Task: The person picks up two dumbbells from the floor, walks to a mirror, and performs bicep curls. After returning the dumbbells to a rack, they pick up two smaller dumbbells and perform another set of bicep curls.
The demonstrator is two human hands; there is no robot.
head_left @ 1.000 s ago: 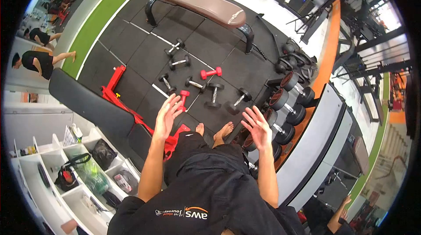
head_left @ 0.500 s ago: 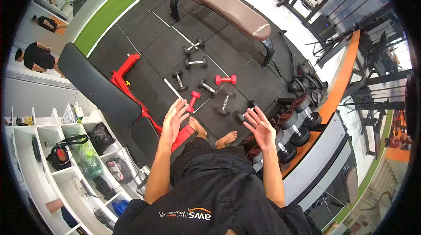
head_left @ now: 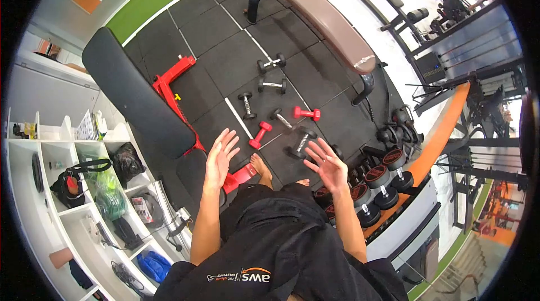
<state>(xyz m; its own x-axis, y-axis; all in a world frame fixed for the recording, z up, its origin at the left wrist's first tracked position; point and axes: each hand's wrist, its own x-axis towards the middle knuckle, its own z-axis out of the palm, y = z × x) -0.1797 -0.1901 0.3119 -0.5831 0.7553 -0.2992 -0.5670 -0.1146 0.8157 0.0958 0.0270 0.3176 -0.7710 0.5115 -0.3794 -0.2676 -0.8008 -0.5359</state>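
Holding left hand [head_left: 220,159] and right hand [head_left: 331,168] wide open, well above red dumbbells [head_left: 260,134] and black dumbbells [head_left: 273,84] on the floor [head_left: 222,48].

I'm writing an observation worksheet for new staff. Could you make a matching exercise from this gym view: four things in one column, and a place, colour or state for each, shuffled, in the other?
Column one
1. Blue bundle
2. Left hand
3. Red dumbbell nearest the left hand
4. Long bench beyond the dumbbells

Column two
A. Lying on the dark floor
B. Has a brown padded top
C. In a compartment of the white shelf unit
D. Open, holding nothing

Right pairs: 1-C, 2-D, 3-A, 4-B
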